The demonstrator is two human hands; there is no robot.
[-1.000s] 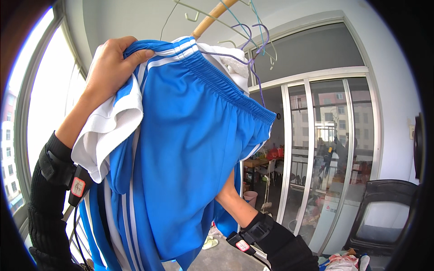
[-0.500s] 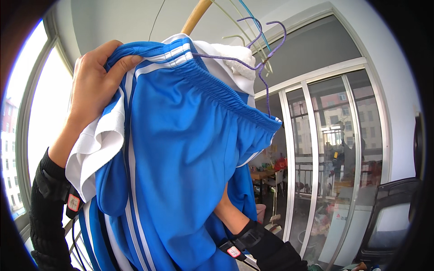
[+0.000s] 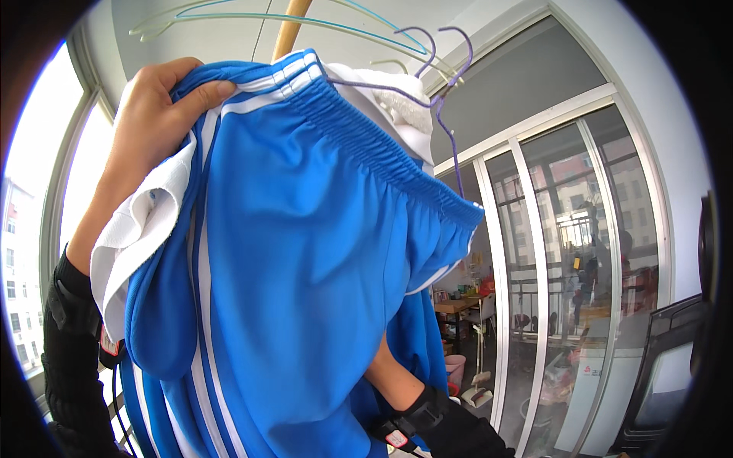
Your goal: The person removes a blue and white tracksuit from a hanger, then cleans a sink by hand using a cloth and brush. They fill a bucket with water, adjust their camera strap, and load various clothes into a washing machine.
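Blue trousers [image 3: 305,229] with white side stripes and a gathered elastic waistband hang in front of me. At the waistband's left corner, my left hand [image 3: 164,103] is closed with thumb over the cloth, pinching it. A purple wire hanger [image 3: 456,153] runs into the waist opening, and a second purple hook shows beside it. My right hand is hidden behind the trousers; only its wrist [image 3: 391,378] shows below them, so its fingers cannot be seen. White cloth [image 3: 393,103] and more blue fabric hang behind. A white-edged garment part [image 3: 141,233] droops beneath my left hand.
Overhead are a wooden pole [image 3: 290,32] and pale green and blue hangers [image 3: 305,19]. Windows [image 3: 69,153] line the left. On the right stand sliding glass doors [image 3: 542,290], with a table [image 3: 456,305] and a long-handled dustpan [image 3: 479,393] beyond. A dark-framed appliance [image 3: 664,389] is at lower right.
The left hand and the waistband corner have shifted slightly left and up in the picture. The pale hangers overhead now appear farther left. Both hands keep the same places on the trousers.
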